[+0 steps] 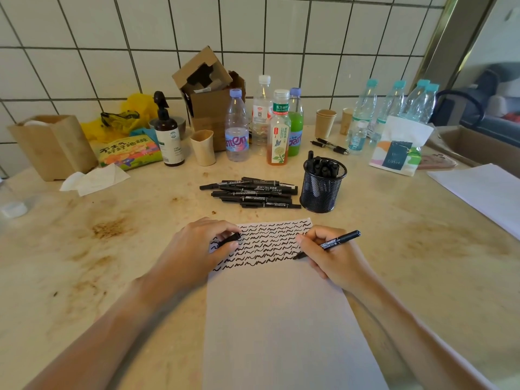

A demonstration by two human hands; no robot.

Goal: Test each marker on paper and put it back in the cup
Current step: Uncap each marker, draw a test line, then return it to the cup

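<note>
A white sheet of paper [275, 319] lies in front of me, its top part covered with rows of black squiggles. My right hand [332, 257] grips a black marker [340, 241] with its tip touching the paper at the right end of the lowest row. My left hand [197, 249] rests on the paper's left edge and pinches the marker's black cap [229, 240]. A black mesh cup [322, 187] holding several markers stands beyond the paper, to the right. A pile of several black markers [253, 192] lies left of the cup.
Bottles [261, 125], a cardboard box [209, 102], paper cups [325, 122], a pump bottle [168, 133] and a tissue pack [396, 150] crowd the back of the stained counter [112, 249]. Another white sheet [484, 192] lies far right. Two pens [329, 146] lie behind the mesh cup.
</note>
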